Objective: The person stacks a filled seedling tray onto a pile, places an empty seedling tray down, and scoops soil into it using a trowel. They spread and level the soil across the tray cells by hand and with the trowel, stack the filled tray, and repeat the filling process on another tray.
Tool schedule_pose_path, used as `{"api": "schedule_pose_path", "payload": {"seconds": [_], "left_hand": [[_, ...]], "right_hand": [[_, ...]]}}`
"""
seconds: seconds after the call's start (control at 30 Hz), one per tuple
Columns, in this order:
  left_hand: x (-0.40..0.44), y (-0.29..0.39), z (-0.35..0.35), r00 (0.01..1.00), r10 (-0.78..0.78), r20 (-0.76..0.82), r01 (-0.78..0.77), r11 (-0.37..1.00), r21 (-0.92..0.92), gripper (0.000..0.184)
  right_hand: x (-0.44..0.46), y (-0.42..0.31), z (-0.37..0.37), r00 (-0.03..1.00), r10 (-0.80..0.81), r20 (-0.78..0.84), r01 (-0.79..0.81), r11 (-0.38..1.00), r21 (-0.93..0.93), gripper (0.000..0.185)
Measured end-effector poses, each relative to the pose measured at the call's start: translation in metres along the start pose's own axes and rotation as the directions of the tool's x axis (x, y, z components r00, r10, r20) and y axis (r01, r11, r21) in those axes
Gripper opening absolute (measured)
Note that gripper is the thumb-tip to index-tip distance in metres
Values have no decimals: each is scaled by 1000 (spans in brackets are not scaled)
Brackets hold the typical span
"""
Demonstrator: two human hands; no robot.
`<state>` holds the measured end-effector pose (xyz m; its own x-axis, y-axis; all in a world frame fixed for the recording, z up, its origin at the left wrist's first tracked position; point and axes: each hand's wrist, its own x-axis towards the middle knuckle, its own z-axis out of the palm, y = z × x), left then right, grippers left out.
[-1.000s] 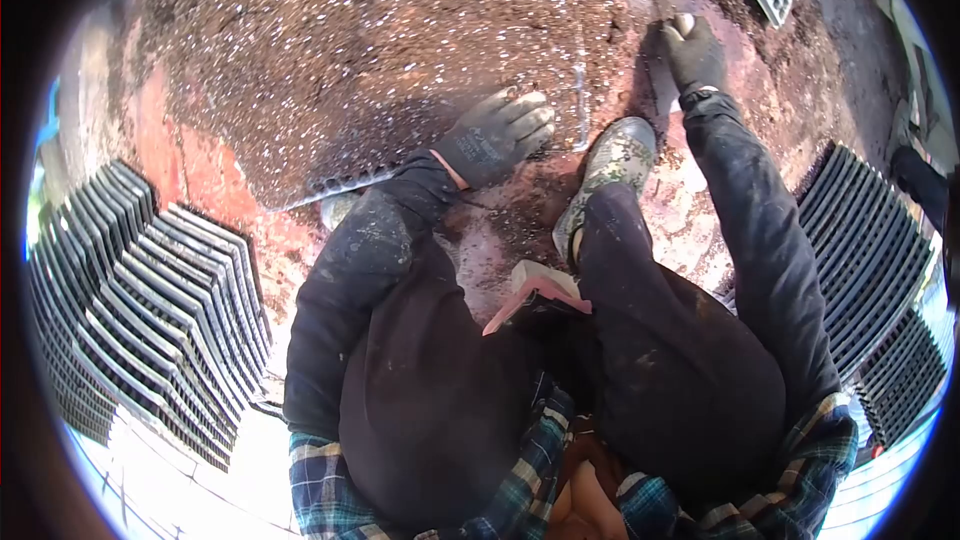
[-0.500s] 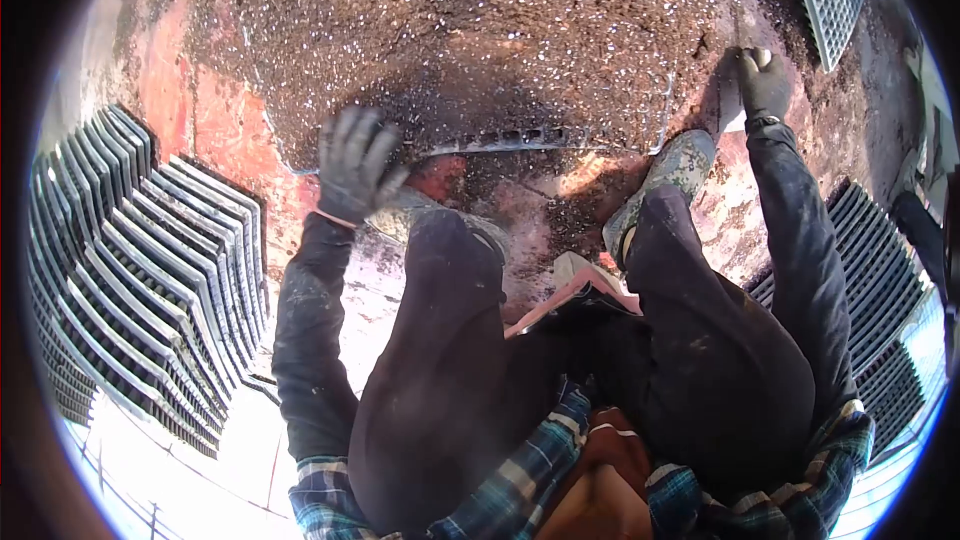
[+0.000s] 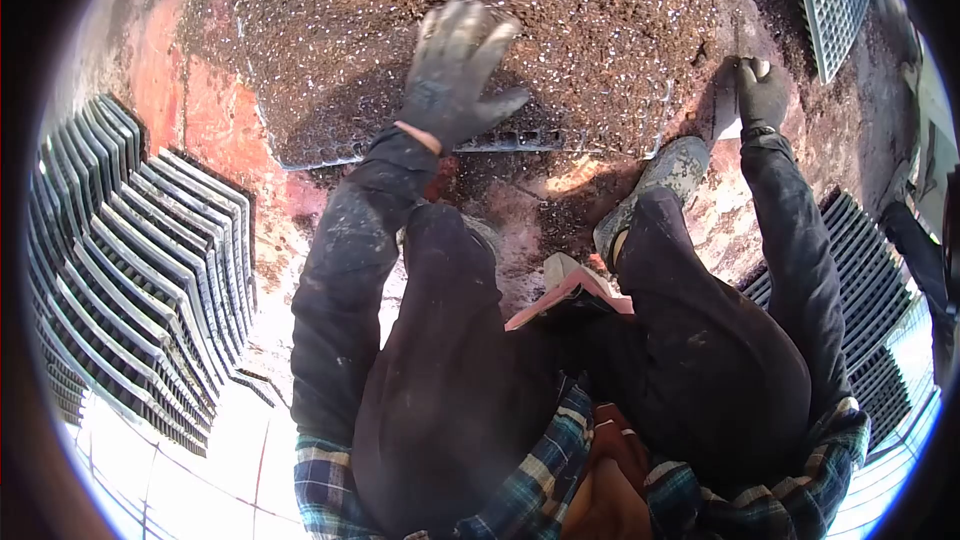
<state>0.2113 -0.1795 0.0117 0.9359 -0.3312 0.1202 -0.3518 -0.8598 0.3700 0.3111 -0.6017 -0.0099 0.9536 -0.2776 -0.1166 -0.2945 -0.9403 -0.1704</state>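
Dark potting soil with white specks [image 3: 330,50] covers a seedling tray, whose front rim [image 3: 330,158] and a few cells show. My left hand [image 3: 455,85], in a grey soil-dusted glove, is open over the soil near that rim, fingers spread and pointing away from me. Its fingertips are blurred and seem to touch the soil. To the right of the tray, my gloved right hand [image 3: 763,98] is closed around a thin flat tool [image 3: 738,35], seen nearly edge-on beside the soil; its full shape is hidden.
Stacks of trays stand at left [image 3: 150,270] and right [image 3: 850,270]. Another cell tray [image 3: 835,5] lies at the upper right. My boot [image 3: 665,180] is close to the tray's front edge, on a red, soil-strewn floor [image 3: 215,120]. A small pinkish seat edge [image 3: 575,290] shows between my legs.
My left hand has moved right and away from me, from the tray's front left corner onto the soil. My right hand stays closed at nearly the same place.
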Motion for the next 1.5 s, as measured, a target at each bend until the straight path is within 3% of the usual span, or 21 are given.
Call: {"api": "schedule_pose_path", "payload": {"seconds": [0.07, 0.17, 0.2, 0.3, 0.5, 0.7, 0.73, 0.8, 0.83, 0.9, 0.97, 1.03, 1.1, 1.13, 1.23, 1.33, 1.4, 1.5], "left_hand": [[11, 15, 7, 999, 46, 8, -46, 999, -20, 69], [17, 33, 12, 926, 284, 251, -250, 955, -156, 45], [8, 38, 21, 922, 343, 176, -310, 931, -191, 34], [-13, 54, 33, 875, 476, 87, -446, 863, -238, 24], [-58, 36, 19, 786, 578, 222, -517, 810, -276, 27], [-122, -54, -32, 837, 400, 374, -490, 852, 185, 42], [-132, -68, -38, 835, 400, 378, -491, 851, 185, 42], [-147, -87, -48, 956, 219, 195, -261, 940, 222, 63], [-150, -90, -50, 956, 218, 198, -260, 939, 224, 63], [-154, -95, -52, 964, -141, 226, 88, 969, 230, 83], [-137, -80, -37, 973, -119, 198, 69, 968, 240, 90], [-116, -57, -17, 989, 15, 146, -36, 989, 143, 92], [-84, -18, -7, 955, 11, 295, -68, 980, 185, 89], [-68, -1, -3, 956, 13, 295, -69, 981, 181, 89], [-27, 43, 12, 895, 119, 429, -154, 987, 46, 81], [-6, 74, 27, 888, 263, 377, -275, 961, -21, 66], [-8, 87, 41, 824, 505, 258, -533, 845, 49, 51], [-20, 99, 58, 815, 550, 184, -536, 835, -121, 43]], "right_hand": [[1, 3, 1, 1000, 5, -2, -5, 1000, -18, 40], [1, 2, 0, 1000, 12, -2, -12, 1000, -16, 39], [1, 2, 0, 1000, 9, 0, -9, 1000, -1, 39], [1, 7, 3, 1000, 17, 12, -17, 1000, 21, 39], [2, 9, 5, 1000, 8, 7, -8, 999, 46, 40], [2, 10, 4, 999, 21, 27, -22, 999, 33, 41], [2, 11, 4, 1000, 14, 25, -15, 999, 45, 41], [3, 12, 6, 1000, 2, 15, -3, 999, 50, 40], [4, 12, 7, 1000, 2, 18, -3, 999, 53, 40], [5, 14, 8, 998, 40, 52, -45, 996, 83, 40], [4, 11, 6, 995, 69, 68, -74, 995, 74, 40], [2, 12, 7, 999, 29, 22, -30, 997, 78, 40], [5, 13, 7, 999, 36, 25, -37, 998, 51, 41], [4, 11, 6, 999, 42, 29, -44, 998, 46, 41], [2, 11, 7, 997, 59, 40, -62, 996, 63, 42], [5, 14, 10, 998, 53, 23, -54, 998, 34, 42], [4, 15, 10, 999, 40, 16, -41, 999, 32, 43], [4, 15, 9, 999, 47, 23, -48, 998, 45, 43]]}}
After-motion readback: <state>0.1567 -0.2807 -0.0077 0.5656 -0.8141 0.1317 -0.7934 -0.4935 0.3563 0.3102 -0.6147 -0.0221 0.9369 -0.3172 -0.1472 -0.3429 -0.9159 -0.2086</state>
